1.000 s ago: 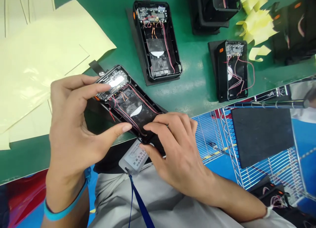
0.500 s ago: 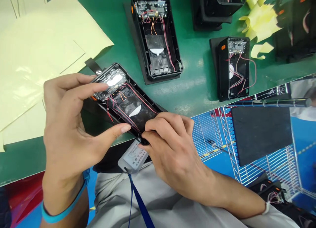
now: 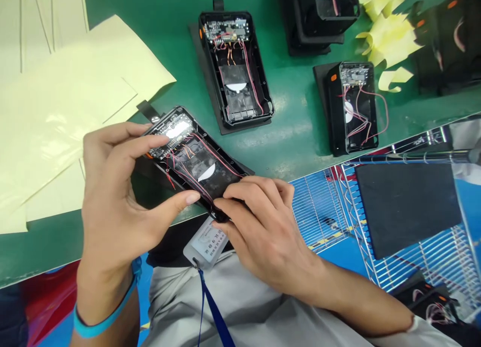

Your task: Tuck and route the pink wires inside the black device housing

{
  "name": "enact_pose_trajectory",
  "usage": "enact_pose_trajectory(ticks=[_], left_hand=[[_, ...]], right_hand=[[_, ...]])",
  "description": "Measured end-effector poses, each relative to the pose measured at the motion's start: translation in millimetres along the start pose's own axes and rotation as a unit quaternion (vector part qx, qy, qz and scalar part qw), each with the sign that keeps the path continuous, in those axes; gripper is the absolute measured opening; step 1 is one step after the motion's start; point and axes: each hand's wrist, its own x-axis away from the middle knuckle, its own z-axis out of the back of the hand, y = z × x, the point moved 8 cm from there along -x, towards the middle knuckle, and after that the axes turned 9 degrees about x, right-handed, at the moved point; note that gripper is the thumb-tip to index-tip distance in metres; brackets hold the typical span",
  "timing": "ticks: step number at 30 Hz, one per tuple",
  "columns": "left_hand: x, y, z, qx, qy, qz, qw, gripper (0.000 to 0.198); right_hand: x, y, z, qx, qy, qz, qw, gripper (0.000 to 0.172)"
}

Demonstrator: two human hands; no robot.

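Both my hands hold an open black casing tilted over the green table's front edge. Wires in pink, red and orange run through it from a circuit board at its far end. My left hand grips that far end, with fingers across the board and the thumb at the casing's side. My right hand wraps the near end, hiding its corner. Two similar wired casings lie on dark mats on the table.
Pale yellow sheets cover the table's left side, and yellow peeled strips lie at top right. More black casings stand along the top. A wire rack holding a black pad stands right of the table, below its edge.
My hands and the held casing stay nearly in the same grip. The whole scene shifts slightly in view between the frames.
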Motion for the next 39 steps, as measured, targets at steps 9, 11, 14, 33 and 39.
enact_pose_trajectory(ticks=[9, 11, 14, 33, 39], left_hand=[[-1, -2, 1.2, 0.008, 0.002, -0.011, 1.000, 0.068], [-1, -2, 1.9, 0.010, 0.003, -0.018, 1.000, 0.069], [-1, -3, 2.1, 0.007, 0.001, -0.020, 1.000, 0.069], [-2, -5, 1.9, -0.001, -0.006, -0.042, 0.999, 0.075], [-2, -1, 0.9, -0.006, -0.009, -0.039, 0.999, 0.075]], right_hand=[[-7, 2, 8, -0.024, 0.005, 0.021, 0.999, 0.026], [-14, 2, 11, -0.004, 0.001, 0.032, 0.999, 0.050], [-28, -3, 7, 0.055, -0.015, 0.070, 0.996, 0.081], [-74, 4, 9, 0.110, -0.044, 0.302, 0.946, 0.072], [-83, 9, 12, 0.052, -0.030, 0.315, 0.947, 0.064]])
